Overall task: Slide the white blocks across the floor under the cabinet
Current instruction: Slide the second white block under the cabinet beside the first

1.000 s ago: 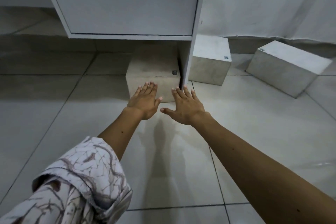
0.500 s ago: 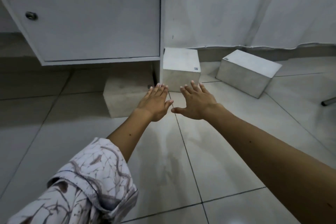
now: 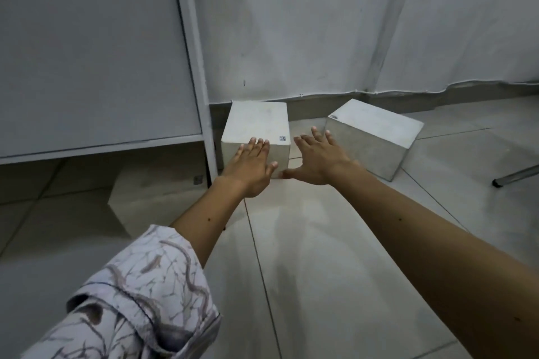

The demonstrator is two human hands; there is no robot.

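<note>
Three white blocks lie on the tiled floor. One block (image 3: 151,195) sits in shadow under the grey cabinet (image 3: 93,46), left of its side panel. A second block (image 3: 256,122) stands just right of that panel, against the wall. The third block (image 3: 376,131) lies angled further right. My left hand (image 3: 250,169) is flat and open in front of the second block's near face, fingertips at its top edge. My right hand (image 3: 318,160) is spread open between the second and third blocks, holding nothing.
A white sheet (image 3: 350,23) hangs down the wall behind the blocks. A dark metal leg (image 3: 516,175) pokes in at the right edge. Pale floor tiles (image 3: 320,271) stretch toward me.
Both hands left the block under the cabinet and moved right to the second block. The view swung right and closer.
</note>
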